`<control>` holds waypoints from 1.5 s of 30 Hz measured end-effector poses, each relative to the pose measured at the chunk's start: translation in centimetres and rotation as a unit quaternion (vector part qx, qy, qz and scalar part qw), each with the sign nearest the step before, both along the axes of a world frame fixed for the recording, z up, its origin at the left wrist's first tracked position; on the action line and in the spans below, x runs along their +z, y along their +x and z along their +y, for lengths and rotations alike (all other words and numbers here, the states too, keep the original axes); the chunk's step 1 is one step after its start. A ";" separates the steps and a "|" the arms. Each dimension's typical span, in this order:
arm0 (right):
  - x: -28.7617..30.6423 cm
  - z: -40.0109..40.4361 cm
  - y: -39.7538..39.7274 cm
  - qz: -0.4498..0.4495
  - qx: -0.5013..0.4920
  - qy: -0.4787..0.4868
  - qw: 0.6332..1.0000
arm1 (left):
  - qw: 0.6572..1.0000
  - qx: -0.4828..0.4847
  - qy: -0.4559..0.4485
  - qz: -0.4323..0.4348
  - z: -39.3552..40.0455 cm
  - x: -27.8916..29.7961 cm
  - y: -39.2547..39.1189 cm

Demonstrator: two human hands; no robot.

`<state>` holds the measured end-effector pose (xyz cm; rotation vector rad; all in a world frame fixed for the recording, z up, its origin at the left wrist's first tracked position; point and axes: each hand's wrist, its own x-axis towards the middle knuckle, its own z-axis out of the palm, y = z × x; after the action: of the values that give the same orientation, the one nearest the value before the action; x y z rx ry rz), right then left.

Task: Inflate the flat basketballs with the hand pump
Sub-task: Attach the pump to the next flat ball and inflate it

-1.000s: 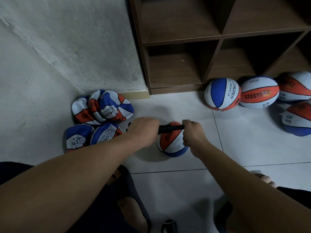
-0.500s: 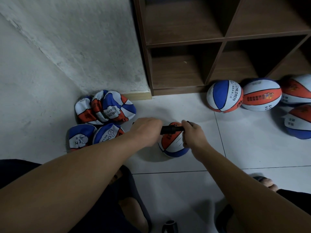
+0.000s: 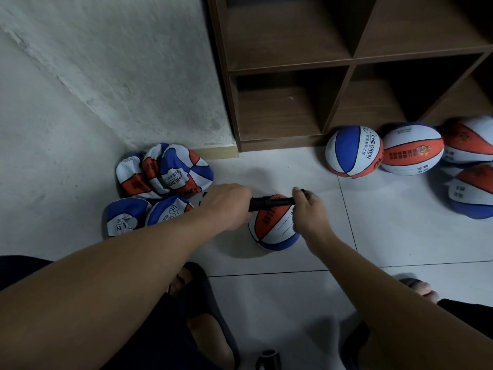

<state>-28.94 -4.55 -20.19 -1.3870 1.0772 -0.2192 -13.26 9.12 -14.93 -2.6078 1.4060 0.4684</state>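
A black hand pump lies level over a small red, white and blue basketball on the floor tiles. My left hand grips the pump's left end. My right hand grips its right end, above the ball's right side. The pump's two ends are hidden inside my fists. A heap of several flat, crumpled basketballs lies to the left by the wall.
Several round, inflated balls sit at the right in front of a brown wooden shelf unit. A rough white wall fills the left. My feet in dark slippers stand below, with a small black object between them.
My hands have drawn slightly apart, showing a little more of the pump between them. The view has shifted a little; the ball stays in place.
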 end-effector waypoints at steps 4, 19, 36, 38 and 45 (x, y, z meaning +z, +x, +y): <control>0.2 2.1 1.3 0.008 0.031 -0.019 0.999 | 1.000 0.002 0.005 -0.007 -0.3 -0.3 0.0; 0.7 -1.2 -0.2 -0.013 0.074 0.013 0.997 | 1.000 0.009 -0.002 0.024 -0.2 0.0 0.0; 1.5 1.3 1.0 0.013 0.000 -0.042 0.999 | 1.000 0.005 0.006 0.008 -0.1 0.6 0.2; 1.5 2.3 1.4 0.020 0.010 -0.053 0.998 | 1.000 -0.004 0.007 0.006 -0.2 0.6 0.2; 0.7 3.4 1.6 0.028 0.044 -0.012 0.999 | 0.999 -0.003 0.031 0.015 -0.4 0.7 -0.7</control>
<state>-27.30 -1.17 -19.50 -1.4660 1.0585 -0.1300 -14.00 8.67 -14.23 -2.5580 1.3842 0.5427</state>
